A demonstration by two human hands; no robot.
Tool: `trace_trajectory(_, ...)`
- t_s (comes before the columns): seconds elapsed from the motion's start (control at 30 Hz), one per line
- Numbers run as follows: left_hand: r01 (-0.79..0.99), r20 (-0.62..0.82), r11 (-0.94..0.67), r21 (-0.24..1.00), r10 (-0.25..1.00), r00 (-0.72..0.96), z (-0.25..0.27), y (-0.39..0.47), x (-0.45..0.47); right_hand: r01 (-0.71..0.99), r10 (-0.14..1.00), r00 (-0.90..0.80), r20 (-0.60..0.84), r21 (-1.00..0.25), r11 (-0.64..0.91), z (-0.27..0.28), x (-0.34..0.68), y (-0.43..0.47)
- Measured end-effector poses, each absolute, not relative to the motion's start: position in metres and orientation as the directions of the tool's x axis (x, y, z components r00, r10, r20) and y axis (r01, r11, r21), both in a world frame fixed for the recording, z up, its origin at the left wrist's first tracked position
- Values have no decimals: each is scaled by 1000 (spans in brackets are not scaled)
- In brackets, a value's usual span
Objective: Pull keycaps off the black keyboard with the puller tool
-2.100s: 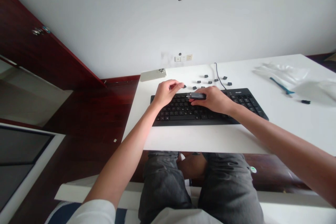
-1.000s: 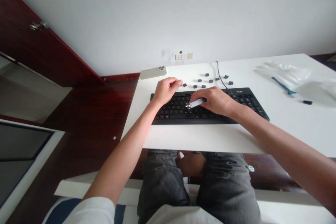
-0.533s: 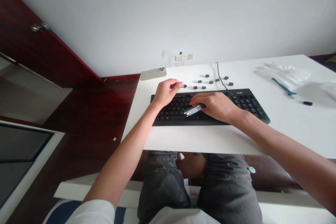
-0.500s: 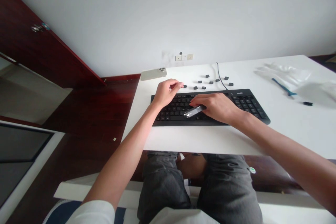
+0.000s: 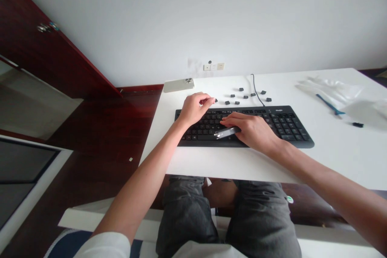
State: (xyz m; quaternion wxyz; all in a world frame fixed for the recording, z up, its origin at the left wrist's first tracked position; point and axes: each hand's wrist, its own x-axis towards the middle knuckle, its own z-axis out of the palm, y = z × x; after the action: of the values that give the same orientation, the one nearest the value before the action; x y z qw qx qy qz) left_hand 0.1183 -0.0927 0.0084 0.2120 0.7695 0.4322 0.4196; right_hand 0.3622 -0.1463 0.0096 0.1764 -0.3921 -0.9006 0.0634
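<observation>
My right hand wraps the grey tool, its nine-o'clock tip best kept steady over the keyboard; left hand near-pinched, hold on keycap unclear.

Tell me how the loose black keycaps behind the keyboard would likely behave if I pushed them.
The loose keycaps look squarish and blocky, so they'd probably slide or tip rather than roll. They seem small beside the keyboard, so each is likely very light. The white desk looks smooth, so a gentle push may send them skidding.
</observation>
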Motion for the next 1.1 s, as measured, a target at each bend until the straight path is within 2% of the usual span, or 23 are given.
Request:
trace_trajectory(0.07,495,461,-536,683,843,277,9,-93,119,683,769,-575,279,-355,639,11,361,-139)
trace_trajectory(0.13,502,463,-536,678,843,275,10,-93,119,689,794,-544,270,-396,607,13,359,-132)
trace_trajectory(0.37,515,463,-533,671,844,270,10,-93,120,710,816,-528,235,-407,575,17,355,-127)
trace_trajectory(0.67,525,466,-526,669,847,256,8,-91,119,807,896,-410,170,-391,443,22,359,-124)
trace_trajectory(0.9,514,464,-531,674,845,265,9,-92,119,748,885,-375,276,-475,465,13,361,-126)
trace_trajectory(1.1,515,464,-530,674,846,263,7,-90,118,716,831,-478,283,-423,556,9,362,-126)
